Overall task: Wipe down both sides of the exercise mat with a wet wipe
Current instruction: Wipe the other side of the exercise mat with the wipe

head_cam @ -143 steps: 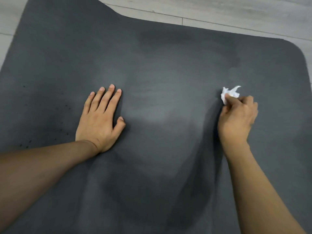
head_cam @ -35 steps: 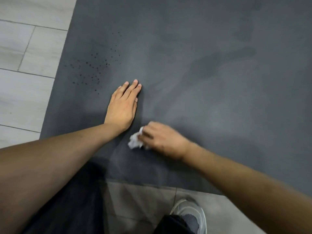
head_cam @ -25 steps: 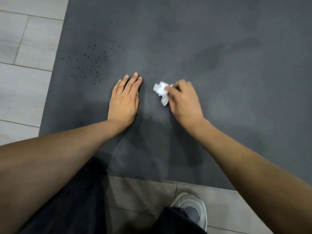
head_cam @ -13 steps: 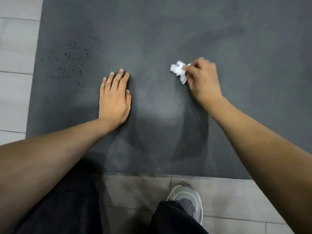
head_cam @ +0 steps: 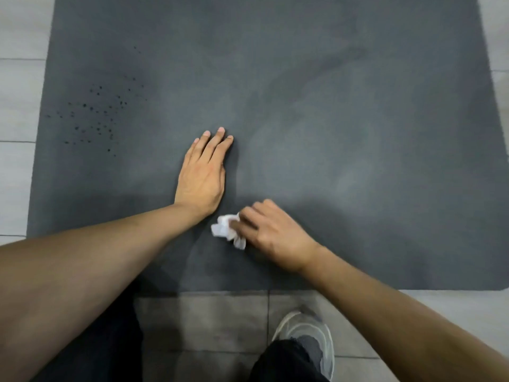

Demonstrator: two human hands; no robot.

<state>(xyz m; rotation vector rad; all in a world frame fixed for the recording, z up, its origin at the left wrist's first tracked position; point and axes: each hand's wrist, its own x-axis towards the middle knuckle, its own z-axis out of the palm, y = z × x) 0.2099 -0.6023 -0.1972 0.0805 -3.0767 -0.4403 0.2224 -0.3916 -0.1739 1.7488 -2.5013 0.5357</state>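
A dark mat (head_cam: 330, 133) lies flat on the floor, likely soft and floppy; left hand (head_cam: 202, 172) presses it open-palmed, right hand (head_cam: 271, 235) pinches a crumpled wipe (head_cam: 226, 230) near its front edge.

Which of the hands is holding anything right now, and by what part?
The right hand pinches the crumpled wet wipe at its right side, against the mat. The left hand holds nothing; it rests flat on the mat.

Right hand (head_cam: 271, 232) gripping wipe (head_cam: 227, 230) on mat (head_cam: 344, 133)
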